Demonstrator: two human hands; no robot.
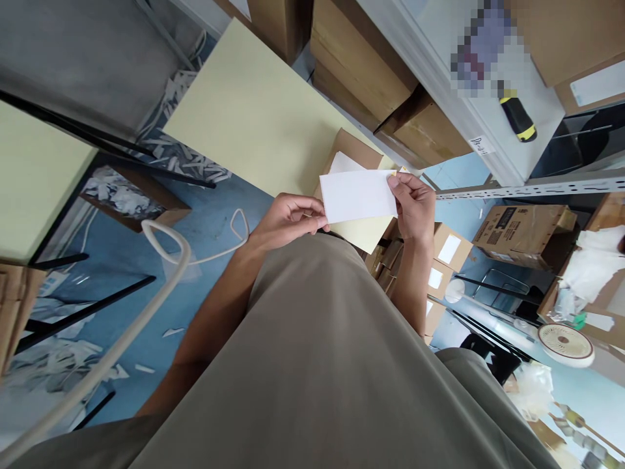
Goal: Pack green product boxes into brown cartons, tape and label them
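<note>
The left hand (299, 220) pinches a white card (359, 197) at its bottom left corner. Its thumb and fingers are clamped on that corner. The right hand (415, 202) pinches the same card at its right end, near the top corner. Its thumb and fingers are clamped there, and a small yellow spot shows beside the thumb. The card is held up flat between the two hands, in front of the person's grey-brown clothes (332, 339).

Behind the card is a pale yellow counter (258, 98). A small brown box (364, 148) sits on it, with white paper (343, 162) in it. The card hides part of both.

To the right of the counter, big brown boxes (366, 58) stand by a grey shelf (532, 140). A black and yellow handle (517, 117) lies on the shelf. A thick white tube (146, 312) bends over the blue floor (209, 215) on the left.
</note>
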